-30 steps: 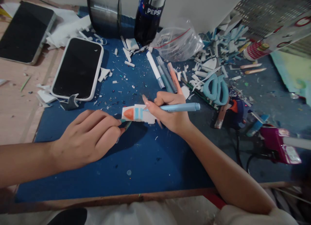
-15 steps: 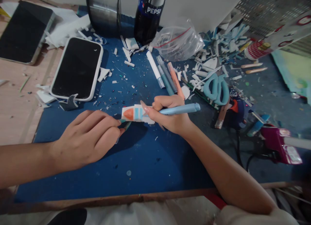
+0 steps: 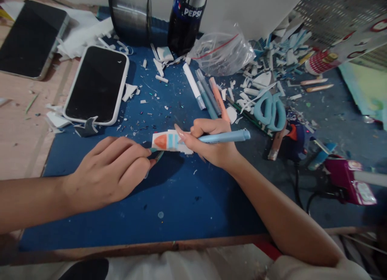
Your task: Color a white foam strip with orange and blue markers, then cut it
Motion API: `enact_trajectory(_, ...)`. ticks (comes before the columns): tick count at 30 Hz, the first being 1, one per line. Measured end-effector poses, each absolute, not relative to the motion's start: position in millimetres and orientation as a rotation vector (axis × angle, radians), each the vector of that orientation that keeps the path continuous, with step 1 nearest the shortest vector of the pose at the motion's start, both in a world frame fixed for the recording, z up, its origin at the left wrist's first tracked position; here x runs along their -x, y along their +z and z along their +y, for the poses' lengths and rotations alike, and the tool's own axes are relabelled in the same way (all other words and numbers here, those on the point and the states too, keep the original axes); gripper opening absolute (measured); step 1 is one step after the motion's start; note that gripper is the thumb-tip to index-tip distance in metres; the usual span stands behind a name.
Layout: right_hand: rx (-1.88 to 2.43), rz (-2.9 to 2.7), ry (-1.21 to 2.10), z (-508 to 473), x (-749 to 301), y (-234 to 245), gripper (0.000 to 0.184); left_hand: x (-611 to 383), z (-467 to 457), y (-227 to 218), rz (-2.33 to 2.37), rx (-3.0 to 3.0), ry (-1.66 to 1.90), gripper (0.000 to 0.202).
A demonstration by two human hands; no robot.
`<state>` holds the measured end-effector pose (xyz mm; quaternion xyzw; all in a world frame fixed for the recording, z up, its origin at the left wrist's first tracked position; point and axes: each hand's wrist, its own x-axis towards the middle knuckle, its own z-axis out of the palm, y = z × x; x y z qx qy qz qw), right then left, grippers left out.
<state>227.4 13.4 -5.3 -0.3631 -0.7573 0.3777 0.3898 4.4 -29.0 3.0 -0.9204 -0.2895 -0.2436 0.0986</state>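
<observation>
My right hand (image 3: 215, 147) is closed around a light blue marker (image 3: 231, 136), whose back end sticks out to the right. The marker's tip is hidden behind my fingers, over a small white cut-out piece (image 3: 160, 141). That piece carries an orange pointed shape at its left and light blue stripes beside it. At its lower left edge my left hand (image 3: 113, 171) pinches it between thumb and fingers. Behind my right hand lie several other markers: a white one (image 3: 192, 84), grey-blue ones, and an orange one (image 3: 219, 97).
White-cased phone (image 3: 96, 84) and dark phone (image 3: 32, 40) lie left. A spool (image 3: 130, 19), Pepsi bottle (image 3: 186, 24) and plastic bag (image 3: 225, 52) stand at the back. Light blue scissors (image 3: 270, 110), scraps (image 3: 290, 50) and a magenta device (image 3: 343, 179) occupy the right.
The whole view has shifted very slightly. Both hands keep their hold, and the marker and cut-out piece look nearly the same.
</observation>
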Motion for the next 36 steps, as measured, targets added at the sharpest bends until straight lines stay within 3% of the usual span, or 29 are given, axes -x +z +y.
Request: enact_trajectory(36,0.954,-1.900,0.935,14.0,-225.1,-4.2,0.042,-5.3,-29.2,2.6,-0.835,2.739,-0.730,0.029)
